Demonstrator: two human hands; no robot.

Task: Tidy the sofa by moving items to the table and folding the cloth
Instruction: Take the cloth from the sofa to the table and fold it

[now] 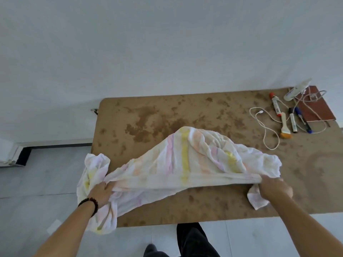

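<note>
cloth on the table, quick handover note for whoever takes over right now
Left hand: grips the cloth at its left end, beyond the table's left edge.
Right hand: grips the right end, over the table.
Cloth: pulled taut along the near edge, the rest crumpled on the table, left end hanging off.
Done: cable, brush, pens and notebook lie at the table's far right corner.
Left: the cloth is not yet folded; the sofa is out of view, so check it.
</note>
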